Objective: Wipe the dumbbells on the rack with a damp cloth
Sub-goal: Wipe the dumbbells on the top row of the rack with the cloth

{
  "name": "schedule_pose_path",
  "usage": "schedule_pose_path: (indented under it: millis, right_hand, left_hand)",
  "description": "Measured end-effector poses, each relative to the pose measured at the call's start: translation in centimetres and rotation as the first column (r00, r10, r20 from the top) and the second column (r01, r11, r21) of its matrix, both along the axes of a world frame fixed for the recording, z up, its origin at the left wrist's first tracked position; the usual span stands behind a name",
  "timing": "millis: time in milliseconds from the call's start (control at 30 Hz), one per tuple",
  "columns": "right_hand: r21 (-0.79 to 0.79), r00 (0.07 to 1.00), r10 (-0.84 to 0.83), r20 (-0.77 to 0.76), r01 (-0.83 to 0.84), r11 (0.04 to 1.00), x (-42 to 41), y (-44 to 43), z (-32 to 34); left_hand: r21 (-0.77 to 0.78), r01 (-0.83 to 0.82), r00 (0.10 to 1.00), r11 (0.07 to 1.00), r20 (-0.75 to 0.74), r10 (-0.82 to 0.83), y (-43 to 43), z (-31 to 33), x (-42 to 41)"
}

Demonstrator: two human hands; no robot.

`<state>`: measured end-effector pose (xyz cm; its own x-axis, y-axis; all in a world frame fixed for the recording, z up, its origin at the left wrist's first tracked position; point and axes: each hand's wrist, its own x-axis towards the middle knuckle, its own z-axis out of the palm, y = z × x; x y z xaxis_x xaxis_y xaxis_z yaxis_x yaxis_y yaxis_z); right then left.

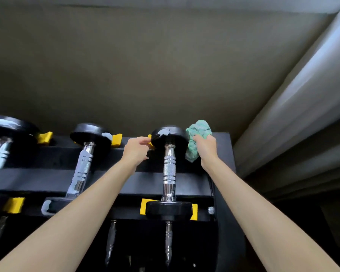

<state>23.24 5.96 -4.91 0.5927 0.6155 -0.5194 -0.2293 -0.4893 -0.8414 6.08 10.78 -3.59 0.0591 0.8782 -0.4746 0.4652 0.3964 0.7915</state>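
Observation:
A small dumbbell (169, 169) with black ends and a chrome handle lies on the top tier of the black rack (222, 154), at its right end. My right hand (205, 147) grips a crumpled green cloth (197, 134) against the right side of the dumbbell's far black end. My left hand (137, 149) reaches to the left side of that same end, fingertips at its edge. A second dumbbell (84, 163) lies to the left, and a larger one (0, 150) at the far left.
Yellow cradles (117, 139) hold the dumbbell ends. More chrome handles (168, 242) show on a lower tier. A plain wall rises behind the rack and a pale curtain (302, 95) hangs at the right.

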Motion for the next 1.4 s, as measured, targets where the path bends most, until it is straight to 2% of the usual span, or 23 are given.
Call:
schedule_pose_path:
  millis: [100, 200, 267, 333, 433, 533, 633, 767, 833, 900, 967, 1033, 1133, 1233, 1333, 1400]
  right_hand:
    - [-0.016, 0.985, 0.022, 0.17, -0.019, 1.0, -1.0, 0.3, 0.2]
    - [0.072, 0.942, 0.01, 0.335, -0.037, 0.997, -2.6, -0.7, 1.7]
    - [0.149, 0.904, 0.03, 0.425, -0.103, 0.984, -3.8, -1.2, 2.9]
    - [0.174, 0.829, 0.111, 0.547, -0.243, 0.954, -5.0, -1.0, 4.0]
    - [0.041, 0.614, 0.268, 0.743, -0.442, 0.896, -5.5, 0.4, 4.8]
    - [-0.16, 0.421, 0.45, 0.788, -0.566, 0.809, -5.2, 2.3, 5.5]
    - [-0.403, 0.176, 0.666, 0.725, -0.675, 0.617, -5.5, 4.1, 6.9]
    - [-0.616, -0.075, 0.82, 0.568, -0.7, 0.362, -6.1, 5.8, 8.8]
    - [-0.706, -0.264, 0.811, 0.522, -0.667, 0.237, -6.3, 6.0, 9.3]
    - [-0.811, -0.495, 0.728, 0.474, -0.567, 0.143, -6.4, 5.7, 9.4]
    - [-0.883, -0.678, 0.598, 0.427, -0.454, 0.115, -6.3, 5.0, 9.5]
    - [-0.91, -0.777, 0.482, 0.404, -0.397, 0.121, -5.7, 4.2, 9.4]
    - [-0.912, -0.819, 0.404, 0.407, -0.39, 0.126, -4.2, 2.7, 9.0]
    - [-0.837, -0.762, 0.348, 0.546, -0.484, 0.255, -2.7, 1.2, 8.8]
    - [-0.867, -0.673, 0.552, 0.492, -0.438, 0.238, -1.1, -0.1, 8.5]
    - [-0.863, -0.596, 0.632, 0.495, -0.422, 0.279, -0.2, -0.8, 8.4]
  left_hand:
    - [0.009, -0.01, 0.999, 1.0, 0.032, 0.01, 0.2, -0.3, 0.1]
    - [-0.011, -0.019, 0.997, 1.0, 0.069, 0.019, 0.1, -0.5, -0.2]
    - [-0.027, -0.012, 0.996, 1.0, 0.088, 0.015, -0.1, -0.4, -0.4]
    - [-0.041, 0.002, 0.994, 0.999, 0.107, 0.003, -0.2, -0.2, -0.7]
    - [-0.073, 0.033, 0.989, 0.997, 0.149, -0.022, -0.3, 0.1, -0.8]
    - [-0.103, 0.07, 0.985, 0.992, 0.162, -0.052, -0.2, 0.1, -1.3]
    - [-0.128, 0.082, 0.982, 0.988, 0.181, -0.058, -0.1, 0.0, -1.7]
    - [-0.165, -0.068, 0.967, 0.984, 0.233, 0.106, -0.1, 0.2, -1.6]
    - [-0.177, -0.141, 0.959, 0.974, 0.22, 0.179, -0.1, 0.2, -1.7]
    - [-0.174, -0.192, 0.956, 0.966, 0.191, 0.224, -0.2, 0.2, -2.0]
    - [-0.168, -0.225, 0.952, 0.96, 0.17, 0.254, -0.2, 0.2, -2.1]
    - [-0.162, -0.238, 0.952, 0.958, 0.154, 0.263, -0.3, 0.3, -1.9]
    - [-0.155, -0.232, 0.954, 0.96, 0.158, 0.256, -0.4, 0.7, -1.2]
    - [-0.143, -0.205, 0.961, 0.968, 0.158, 0.227, -0.7, 1.5, -0.4]
    - [-0.134, -0.179, 0.965, 0.975, 0.167, 0.2, -1.0, 2.1, 0.3]
    - [-0.127, -0.167, 0.968, 0.978, 0.167, 0.187, -1.2, 2.3, 0.6]
